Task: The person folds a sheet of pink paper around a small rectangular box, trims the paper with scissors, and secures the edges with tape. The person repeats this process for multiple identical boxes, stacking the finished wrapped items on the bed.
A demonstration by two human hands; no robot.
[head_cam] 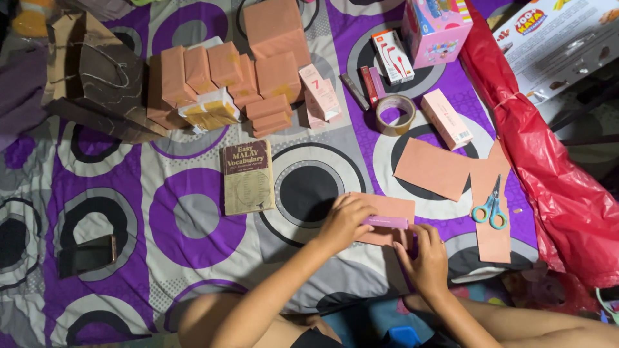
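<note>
My left hand (343,222) and my right hand (425,258) both grip a slim purple box (387,222), one at each end. The box lies across a cut sheet of brown wrapping paper (393,207) spread on the purple, grey and black circle-patterned bedsheet (193,225). My left hand covers the sheet's left edge. My right hand rests at the box's right end, near the sheet's lower right corner.
Teal-handled scissors (490,209) lie on more brown paper (445,169) to the right. A tape roll (394,115), pink boxes (446,119), several brown-wrapped parcels (258,71), a paperback book (247,177), a phone (87,256), a paper bag (97,71) and a red plastic bag (554,167) surround them.
</note>
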